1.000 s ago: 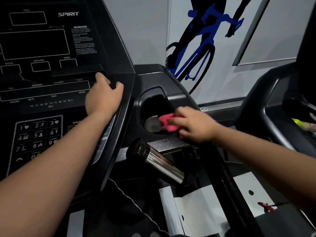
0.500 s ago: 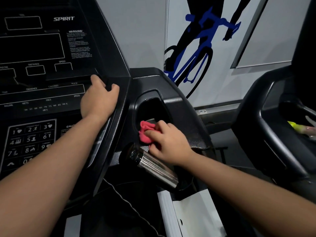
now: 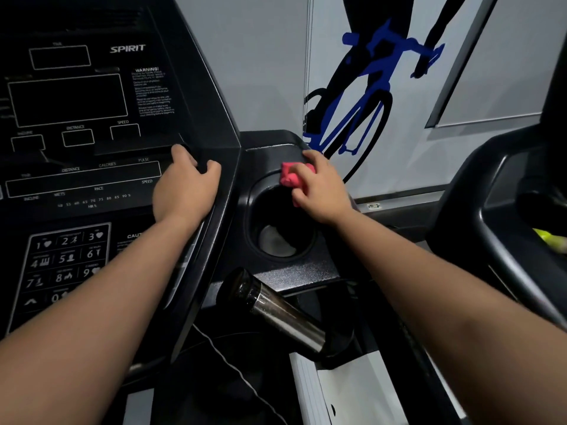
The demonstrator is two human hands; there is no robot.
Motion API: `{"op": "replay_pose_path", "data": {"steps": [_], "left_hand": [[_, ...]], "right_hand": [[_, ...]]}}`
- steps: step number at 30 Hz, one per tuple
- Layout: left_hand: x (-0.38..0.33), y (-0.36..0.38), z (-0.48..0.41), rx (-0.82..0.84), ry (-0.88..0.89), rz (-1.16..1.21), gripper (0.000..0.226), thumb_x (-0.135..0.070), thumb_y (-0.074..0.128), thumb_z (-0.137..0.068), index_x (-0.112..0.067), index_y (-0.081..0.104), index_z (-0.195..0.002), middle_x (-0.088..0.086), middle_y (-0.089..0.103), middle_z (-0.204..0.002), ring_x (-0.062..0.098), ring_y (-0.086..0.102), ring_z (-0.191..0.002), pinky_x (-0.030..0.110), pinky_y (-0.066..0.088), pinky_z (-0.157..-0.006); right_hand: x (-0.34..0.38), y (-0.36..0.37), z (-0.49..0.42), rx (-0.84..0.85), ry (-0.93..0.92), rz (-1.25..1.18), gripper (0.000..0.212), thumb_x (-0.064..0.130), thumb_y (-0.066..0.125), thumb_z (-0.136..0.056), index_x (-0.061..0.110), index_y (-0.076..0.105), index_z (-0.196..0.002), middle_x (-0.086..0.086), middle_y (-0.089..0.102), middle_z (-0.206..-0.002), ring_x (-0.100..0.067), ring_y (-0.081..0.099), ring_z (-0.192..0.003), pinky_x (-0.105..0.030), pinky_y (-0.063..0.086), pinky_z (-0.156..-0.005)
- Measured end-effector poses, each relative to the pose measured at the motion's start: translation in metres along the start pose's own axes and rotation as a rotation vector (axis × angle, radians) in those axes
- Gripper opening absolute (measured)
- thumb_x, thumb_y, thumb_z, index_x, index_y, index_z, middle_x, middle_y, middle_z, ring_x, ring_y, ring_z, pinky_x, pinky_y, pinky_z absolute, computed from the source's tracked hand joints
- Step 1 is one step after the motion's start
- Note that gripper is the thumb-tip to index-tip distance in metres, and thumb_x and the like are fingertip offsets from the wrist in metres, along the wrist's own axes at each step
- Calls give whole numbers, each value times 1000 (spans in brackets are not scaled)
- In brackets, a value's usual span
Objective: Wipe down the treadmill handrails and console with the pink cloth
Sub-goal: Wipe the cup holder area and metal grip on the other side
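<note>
The black treadmill console (image 3: 92, 124) fills the left of the view, with its display windows and a number keypad (image 3: 61, 265). My left hand (image 3: 184, 188) grips the console's right edge. My right hand (image 3: 322, 188) holds the bunched pink cloth (image 3: 290, 179) against the far rim of the black cup holder (image 3: 282, 234), on the side panel to the right of the console. Part of the cloth is hidden under my fingers.
A chrome handrail grip (image 3: 285, 320) sticks out below the cup holder. A thin cord (image 3: 227, 360) hangs beneath the console. A second black machine (image 3: 491, 210) stands at the right, with a yellow-green object (image 3: 549, 239) in its tray. The wall (image 3: 362, 96) behind bears a blue cyclist graphic.
My right hand has carried the pink cloth from the near edge of the cup holder, by the chrome grip, up to its far rim. My left hand has stayed on the console edge.
</note>
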State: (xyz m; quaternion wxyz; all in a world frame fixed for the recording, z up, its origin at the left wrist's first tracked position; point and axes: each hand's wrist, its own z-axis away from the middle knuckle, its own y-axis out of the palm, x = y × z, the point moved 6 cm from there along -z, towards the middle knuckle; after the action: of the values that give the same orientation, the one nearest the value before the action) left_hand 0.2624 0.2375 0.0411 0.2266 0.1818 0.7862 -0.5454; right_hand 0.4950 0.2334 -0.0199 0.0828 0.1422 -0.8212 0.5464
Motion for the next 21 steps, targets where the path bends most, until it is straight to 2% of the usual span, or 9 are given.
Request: {"op": "replay_pose_path", "data": {"steps": [4, 6, 8, 10, 12, 15, 16, 19, 21], "left_hand": [[0, 1, -1, 1, -2, -8, 33, -39, 42, -93, -10, 42, -108, 4, 55, -83, 25, 50, -73, 34, 32, -61], [0, 0, 1, -2, -9, -13, 33, -40, 43, -93, -10, 43, -109, 3, 54, -83, 24, 50, -74, 34, 32, -62], [2, 0, 2, -4, -15, -16, 33, -41, 43, -93, -12, 43, -109, 2, 54, -83, 23, 50, -74, 34, 31, -62], [3, -1, 2, -4, -15, -15, 33, -41, 43, -93, -12, 43, -109, 2, 55, -82, 23, 51, -74, 33, 31, -61], [2, -1, 3, -5, -14, -15, 33, -40, 43, -93, -12, 44, -110, 3, 56, -83, 23, 51, -74, 33, 31, -60], [0, -2, 4, -16, -11, -20, 34, -39, 42, -93, -10, 44, -111, 3, 55, -84, 23, 50, -74, 34, 32, -62], [-1, -2, 5, -22, -8, -20, 34, -39, 42, -93, -10, 44, -111, 4, 55, -85, 24, 50, -75, 35, 32, -63], [-2, -1, 6, -35, 1, -28, 34, -38, 42, -93, -9, 45, -111, 5, 55, -86, 24, 49, -75, 36, 32, -65], [-2, -1, 6, -43, 5, -35, 34, -38, 41, -93, -8, 44, -111, 6, 55, -87, 25, 49, -76, 36, 33, -66]], "right_hand": [[26, 15, -10, 42, -50, 20, 48, 25, 53, -87, 24, 48, -135, -5, 27, -153, -44, 9, -141, -57, 11, -113], [19, 13, -11, 55, -67, -61, 48, 20, 53, -87, 26, 49, -135, -1, 27, -153, -40, 8, -143, -56, 8, -113], [3, 6, -9, 27, -34, -263, 49, 13, 54, -83, 25, 54, -130, 0, 33, -150, -29, 20, -142, -50, 16, -114], [-20, -4, -3, -30, 81, -437, 51, 6, 52, -79, 24, 58, -126, 0, 42, -143, -15, 40, -130, -33, 31, -110], [-41, -11, 12, -12, 241, -539, 51, 4, 49, -81, 26, 58, -126, 3, 55, -130, -2, 58, -103, -21, 42, -93], [-53, -16, 42, 51, 380, -586, 46, 8, 47, -84, 33, 60, -120, 13, 67, -94, -3, 63, -68, -20, 46, -62], [-54, -19, 54, 58, 374, -533, 44, 9, 48, -85, 34, 61, -119, 14, 66, -97, -5, 62, -74, -19, 44, -63], [-40, -25, 86, 81, 211, -286, 43, 18, 52, -82, 30, 62, -122, 11, 54, -130, -10, 52, -111, -23, 41, -89], [-17, -20, 106, 114, 93, -195, 45, 25, 50, -77, 26, 64, -120, 7, 55, -132, -20, 49, -120, -34, 37, -103]]}}
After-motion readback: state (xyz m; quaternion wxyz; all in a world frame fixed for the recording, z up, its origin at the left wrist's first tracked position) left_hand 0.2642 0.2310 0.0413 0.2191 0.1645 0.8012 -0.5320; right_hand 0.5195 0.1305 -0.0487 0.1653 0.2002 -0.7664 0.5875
